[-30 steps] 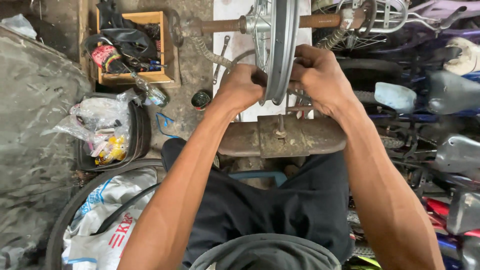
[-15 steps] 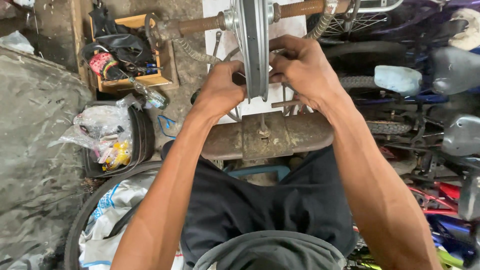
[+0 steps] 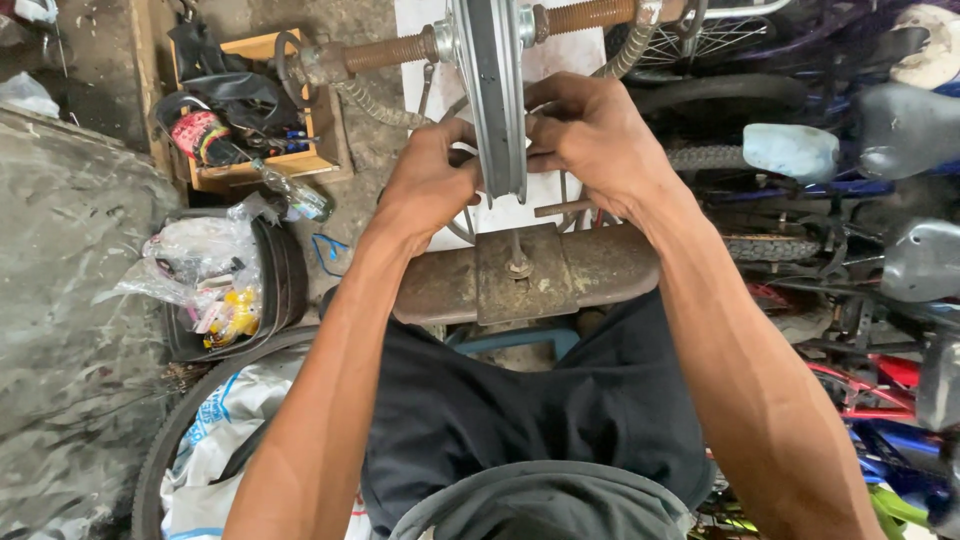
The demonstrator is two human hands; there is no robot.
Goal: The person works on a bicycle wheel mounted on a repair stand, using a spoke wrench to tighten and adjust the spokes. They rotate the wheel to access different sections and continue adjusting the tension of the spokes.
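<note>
A silver bicycle wheel rim point(image 3: 492, 90) stands edge-on in front of me, mounted on a rusty threaded axle point(image 3: 390, 52) of a truing stand. My left hand point(image 3: 430, 185) grips the rim's left side, fingers curled against it. From the other side my right hand point(image 3: 590, 135) closes on the rim, fingertips pinched at its edge near the spokes. Below both hands lies the stand's rusty metal base point(image 3: 525, 275) with a bolt at its middle. What the fingertips pinch is hidden.
A wooden box point(image 3: 255, 105) of tools and parts sits at the upper left. A black tub point(image 3: 275, 290) with plastic bags is to the left, a tyre point(image 3: 170, 440) around a white sack below it. Bicycles, saddles point(image 3: 790, 150) and tyres crowd the right side.
The view has shifted so the wheel and stand sit lower and nearer. Both hands have stayed on the rim, shifting slightly along it.
</note>
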